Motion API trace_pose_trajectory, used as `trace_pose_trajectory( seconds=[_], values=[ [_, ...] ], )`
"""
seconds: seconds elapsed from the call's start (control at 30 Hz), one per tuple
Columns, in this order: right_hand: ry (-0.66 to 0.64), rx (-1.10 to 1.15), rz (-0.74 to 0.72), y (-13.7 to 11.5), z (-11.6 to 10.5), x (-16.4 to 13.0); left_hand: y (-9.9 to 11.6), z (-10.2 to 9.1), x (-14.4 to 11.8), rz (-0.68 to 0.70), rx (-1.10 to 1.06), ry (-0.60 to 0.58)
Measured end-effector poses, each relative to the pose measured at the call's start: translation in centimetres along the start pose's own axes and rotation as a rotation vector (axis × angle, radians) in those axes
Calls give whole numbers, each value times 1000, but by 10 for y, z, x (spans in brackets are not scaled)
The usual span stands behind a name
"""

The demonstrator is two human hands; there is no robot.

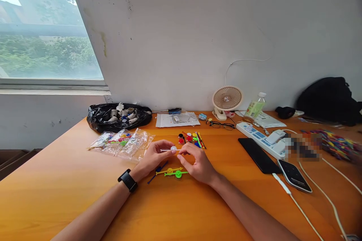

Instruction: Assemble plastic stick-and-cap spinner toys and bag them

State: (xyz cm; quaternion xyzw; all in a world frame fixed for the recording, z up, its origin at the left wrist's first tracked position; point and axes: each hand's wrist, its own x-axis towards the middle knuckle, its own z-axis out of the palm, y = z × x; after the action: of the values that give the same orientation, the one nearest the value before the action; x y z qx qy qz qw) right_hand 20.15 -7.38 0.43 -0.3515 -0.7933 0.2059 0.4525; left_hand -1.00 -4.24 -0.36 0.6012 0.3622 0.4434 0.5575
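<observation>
Above the table, a white plastic arrow spinner (173, 148) with a round hub is held level between both hands. My left hand (157, 153) pinches it by the hub, thumb and fingers closed. At the stick's right end are the curled thumb and fingers of my right hand (196, 160), gripping it. Just below the hands lie a yellow arrow spinner (169, 171), a green arrow spinner (178, 174) and a dark blue arrow spinner (158, 171). Beyond my right hand sits a pile of loose coloured discs and sticks (192, 138).
Left of the hands are clear plastic bags (121, 143) with coloured parts, with a black trash bag (94, 117) behind. Papers (164, 120), glasses (222, 125), a clip fan (227, 98) and a bottle (255, 108) stand farther back. A power strip (260, 139) and a phone (294, 175) lie right.
</observation>
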Motion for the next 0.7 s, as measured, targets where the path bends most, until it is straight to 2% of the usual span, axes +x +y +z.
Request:
trace_pose_trajectory(
  seconds=[0.37, 0.7],
  values=[
    [-69, -78, 30, 5, 1, -4, -1, 1, -1, 57, 59, 32],
    [-15, 69, 97, 6, 0, 1, 8, 4, -4, 58, 24, 32]
  ],
)
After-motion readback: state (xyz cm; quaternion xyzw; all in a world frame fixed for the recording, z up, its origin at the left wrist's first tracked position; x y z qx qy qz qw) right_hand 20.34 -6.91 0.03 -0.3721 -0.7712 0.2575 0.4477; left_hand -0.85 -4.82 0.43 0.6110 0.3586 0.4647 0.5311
